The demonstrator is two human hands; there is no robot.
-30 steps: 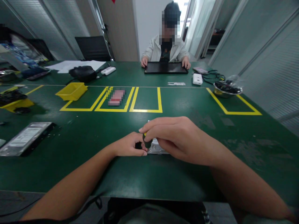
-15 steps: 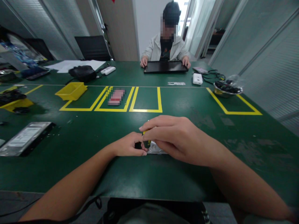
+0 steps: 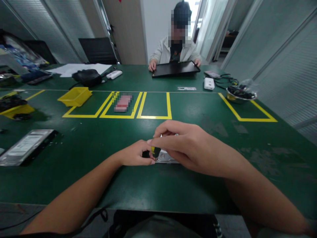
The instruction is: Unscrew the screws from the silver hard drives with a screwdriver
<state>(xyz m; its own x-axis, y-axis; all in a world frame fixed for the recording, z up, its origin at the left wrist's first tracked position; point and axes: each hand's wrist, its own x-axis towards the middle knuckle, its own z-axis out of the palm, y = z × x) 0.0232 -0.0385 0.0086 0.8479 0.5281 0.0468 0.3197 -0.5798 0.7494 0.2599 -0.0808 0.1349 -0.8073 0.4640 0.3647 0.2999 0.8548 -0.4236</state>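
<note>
My right hand [image 3: 184, 145] is curled over a small black and yellow screwdriver handle [image 3: 156, 151], its fingertips pinching the top. The tool stands over the near left corner of a silver hard drive [image 3: 166, 157] lying on the green table [image 3: 158, 185]. My left hand [image 3: 135, 154] rests on the table at the drive's left edge, fingers closed against it beside the tool. Most of the drive is hidden under my right hand.
Another hard drive [image 3: 26, 146] lies at the left. Yellow trays [image 3: 75, 96] [image 3: 15, 110], yellow taped boxes [image 3: 155, 105], a pink item [image 3: 123, 103] and a metal bowl [image 3: 241, 94] sit farther back. A person opposite holds a black tablet [image 3: 174, 68].
My right hand's fingers have shifted slightly on the screwdriver handle, and more of the drive's far edge shows. The person opposite has tilted the black tablet up.
</note>
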